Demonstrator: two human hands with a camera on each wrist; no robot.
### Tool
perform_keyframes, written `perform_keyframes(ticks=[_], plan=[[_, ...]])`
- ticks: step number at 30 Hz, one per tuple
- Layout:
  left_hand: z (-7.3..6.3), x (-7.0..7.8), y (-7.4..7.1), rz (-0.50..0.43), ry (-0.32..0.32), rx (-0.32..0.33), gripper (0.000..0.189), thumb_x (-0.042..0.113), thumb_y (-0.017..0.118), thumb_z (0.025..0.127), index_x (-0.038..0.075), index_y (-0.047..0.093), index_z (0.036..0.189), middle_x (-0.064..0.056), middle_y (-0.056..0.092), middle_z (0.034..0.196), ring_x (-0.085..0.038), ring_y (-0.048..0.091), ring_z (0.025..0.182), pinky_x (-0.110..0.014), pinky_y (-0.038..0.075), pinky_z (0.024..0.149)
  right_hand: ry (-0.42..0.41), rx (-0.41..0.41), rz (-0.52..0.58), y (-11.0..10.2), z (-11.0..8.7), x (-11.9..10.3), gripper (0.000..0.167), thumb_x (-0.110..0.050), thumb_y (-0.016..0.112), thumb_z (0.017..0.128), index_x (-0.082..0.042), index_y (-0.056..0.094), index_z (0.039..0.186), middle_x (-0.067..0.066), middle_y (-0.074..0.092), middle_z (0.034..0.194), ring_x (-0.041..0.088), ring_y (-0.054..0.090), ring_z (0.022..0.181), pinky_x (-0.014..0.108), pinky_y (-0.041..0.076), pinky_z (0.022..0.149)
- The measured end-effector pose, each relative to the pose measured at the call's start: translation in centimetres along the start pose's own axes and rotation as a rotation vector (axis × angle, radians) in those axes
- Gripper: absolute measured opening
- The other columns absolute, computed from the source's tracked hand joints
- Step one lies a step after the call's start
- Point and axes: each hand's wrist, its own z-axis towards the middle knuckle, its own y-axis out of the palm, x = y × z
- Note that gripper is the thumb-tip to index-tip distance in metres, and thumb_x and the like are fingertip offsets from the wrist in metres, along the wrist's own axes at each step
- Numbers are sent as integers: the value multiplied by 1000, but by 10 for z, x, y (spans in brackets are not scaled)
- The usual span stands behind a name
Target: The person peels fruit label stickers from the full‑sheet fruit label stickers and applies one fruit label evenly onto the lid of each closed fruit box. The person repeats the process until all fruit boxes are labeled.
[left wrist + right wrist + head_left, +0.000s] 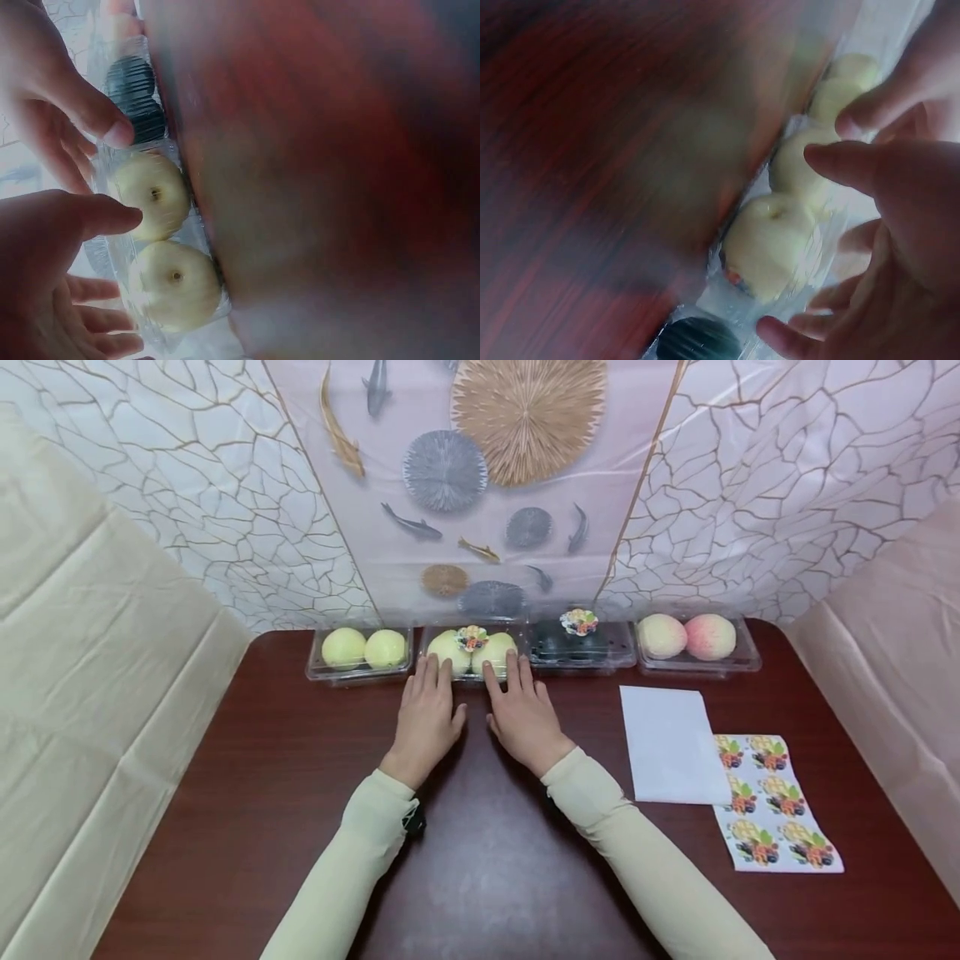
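In the head view, a clear plastic box [467, 673] with two pale yellow-green round fruits [447, 652] lies at the table's far side. A round fruit-print sticker [472, 638] is on its lid. My left hand [424, 725] touches the left part of its near side, fingers straight. My right hand [527, 720] touches the right part, fingers extended and slightly spread. Both wrist views show the thumbs close to the box; the left wrist view shows the fruits' stem dimples [177, 276]. Neither hand grips anything.
A similar box [360, 673] of pale fruits stands left. To the right are a stickered box [618, 647] of dark contents and a box [738, 660] with two pinkish-white peaches. White paper [675, 747] partly overlaps a sticker sheet [776, 802]. A patterned backdrop [442, 543] rises behind.
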Motion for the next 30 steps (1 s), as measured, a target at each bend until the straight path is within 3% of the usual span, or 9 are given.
perform_keyframes(ticks=[5,8,11,14,17,22,25,28,30], plan=[[9,-4,-7,-30,30,-82,74,27,71,102,-1,37,161,-30,27,168,-44,24,158,-57,27,125,20,37,-59,3,6,-1,78,-30,71,102,-1,32,164,30,23,169,48,28,154,56,45,103],[13,-13,-15,-123,48,-53,65,25,72,101,0,46,156,-29,36,164,-44,34,154,-55,31,124,18,55,-54,3,9,1,78,-30,72,102,1,34,162,28,28,168,47,30,153,56,45,102],[18,-28,-30,-234,25,12,55,22,73,100,1,56,148,-27,49,155,-42,47,144,-54,38,120,13,37,-11,3,12,3,78,-28,71,102,1,32,163,28,26,169,47,27,155,59,45,103],[26,-52,-50,-294,-36,58,50,24,74,100,2,61,143,-25,56,147,-40,53,137,-55,41,117,10,-20,52,3,15,4,80,-29,67,104,0,25,166,27,16,172,47,17,159,63,46,106],[38,-82,-69,-306,-113,51,52,32,72,100,3,61,143,-25,55,147,-43,50,138,-59,39,116,12,-78,166,3,18,8,82,-30,64,107,-1,18,167,26,4,174,47,3,160,64,46,108],[55,-132,-85,-277,-297,14,80,62,67,96,7,52,153,-28,43,157,-48,37,146,-68,29,118,9,-115,397,0,17,11,78,-29,62,108,0,20,167,28,-7,173,48,-12,159,59,39,118],[58,-155,-85,-284,-384,-15,104,78,62,90,7,37,162,-30,32,162,-51,29,150,-70,26,118,16,-8,512,1,15,10,64,-24,61,108,1,36,161,30,4,172,48,-4,160,58,31,123],[58,-170,-78,-351,-440,-84,121,85,59,86,7,17,169,-31,19,169,-54,18,155,-73,22,119,31,204,623,4,12,5,43,-16,61,107,1,55,146,29,24,166,44,19,157,55,31,123],[58,-176,-72,-399,-466,-122,125,84,61,85,9,9,170,-30,14,171,-54,17,155,-72,23,119,46,324,691,6,8,0,33,-12,60,107,2,62,136,25,36,159,40,37,147,52,38,118]])
